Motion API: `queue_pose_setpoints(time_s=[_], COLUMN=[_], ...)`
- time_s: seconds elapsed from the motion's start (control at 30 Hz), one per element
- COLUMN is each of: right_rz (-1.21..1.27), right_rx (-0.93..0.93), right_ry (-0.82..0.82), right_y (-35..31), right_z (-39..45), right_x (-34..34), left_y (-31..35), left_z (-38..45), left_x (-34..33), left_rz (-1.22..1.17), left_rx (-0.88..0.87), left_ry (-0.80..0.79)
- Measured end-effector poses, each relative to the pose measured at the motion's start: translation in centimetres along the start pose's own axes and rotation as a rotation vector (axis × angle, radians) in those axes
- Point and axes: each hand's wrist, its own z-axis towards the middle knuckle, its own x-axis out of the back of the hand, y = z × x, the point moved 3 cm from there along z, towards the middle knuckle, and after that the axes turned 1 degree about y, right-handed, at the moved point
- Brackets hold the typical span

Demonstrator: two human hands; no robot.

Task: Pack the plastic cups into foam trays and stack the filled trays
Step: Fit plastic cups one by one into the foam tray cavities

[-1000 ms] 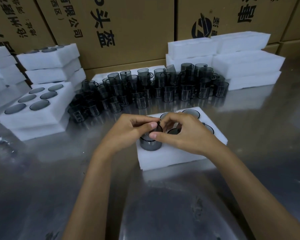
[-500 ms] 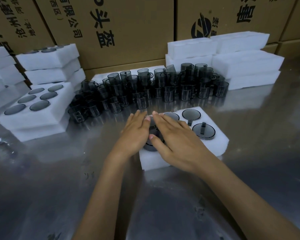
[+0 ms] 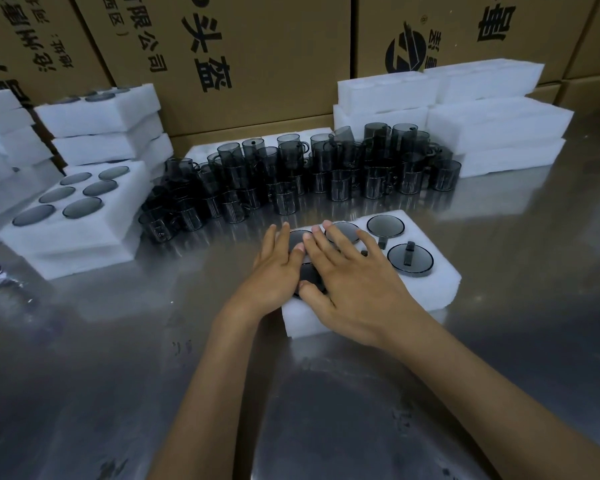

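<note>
On a steel counter (image 3: 118, 358), a foam tray (image 3: 426, 292) sits at centre, loose plastic cups (image 3: 291, 178) massed at 12 o'clock. Both hands — left (image 3: 278, 271), right (image 3: 354, 282) — lie flat, fingers straight, side by side, pressing a cup (image 3: 309, 275) into its pocket. Uneven pressure could likely tilt the cup — or dent the foam.

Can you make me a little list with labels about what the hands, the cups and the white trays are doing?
hands: left hand and right hand press flat on cups in the white foam tray
loose cups: dark see-through plastic cups crowded behind
filled tray: white foam tray with six cups, on the left
surface: shiny metal table
</note>
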Motion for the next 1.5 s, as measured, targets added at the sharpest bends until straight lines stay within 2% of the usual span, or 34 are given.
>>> queue_pose_setpoints(time_s=[0.2,0.3,0.37,0.43,0.53,0.6,0.77,0.9,1.03,1.13,1.2,1.3,1.4,1.5], right_rz=[0.092,0.144,0.101,0.099,0.394,0.598,0.814,1.073,1.239,1.408,1.468,1.544,1.615,1.670], right_rx=[-0.117,-0.331,-0.515,-0.687,-0.802,-0.783,-0.817,-0.754,-0.701,-0.614,-0.526,-0.487,-0.460,-0.455], right_ry=[0.062,0.205,0.254,0.167,0.012,0.049,0.158,0.240,0.191,0.113,0.138,0.214,0.238,0.261], right_y=[0.1,2.8,6.0,9.5,13.0,13.5,13.3,13.5,13.3,13.1,12.8,12.4,12.0,11.9], right_z=[-0.3,-0.1,-0.3,-0.9,-1.7,-1.5,-1.2,-0.8,-0.1,-0.2,-0.2,-0.3,-0.4,-0.5], right_x=[0.2,1.5,2.4,2.7,1.7,1.1,0.6,0.1,-0.2,-1.0,-1.1,-0.7,-0.1,0.4], left_y=[-0.4,-0.6,-0.5,-0.2,-0.2,-0.2,0.0,0.4,0.0,-0.5,-0.7,-1.0,-0.9,-1.0], left_z=[-0.2,0.0,0.1,-0.1,-0.2,-0.3,-0.7,-0.9,-0.7,-0.6,-0.4,-0.2,-0.2,-0.1], left_x=[0.1,0.4,0.5,0.4,0.4,0.5,1.0,1.0,1.2,1.1,1.0,0.5,-0.1,-0.3], left_rz=[-0.183,-0.239,-0.312,-0.336,-0.323,-0.320,-0.408,-0.712,-0.879,-0.930,-0.968,-1.051,-1.152,-1.245], left_rx=[0.051,0.195,0.184,0.125,0.097,0.076,0.043,-0.078,-0.163,-0.136,-0.105,-0.010,0.046,0.026], left_ry=[0.093,0.111,0.133,0.142,0.135,0.149,0.169,0.038,-0.046,-0.070,-0.018,0.007,-0.075,-0.127])
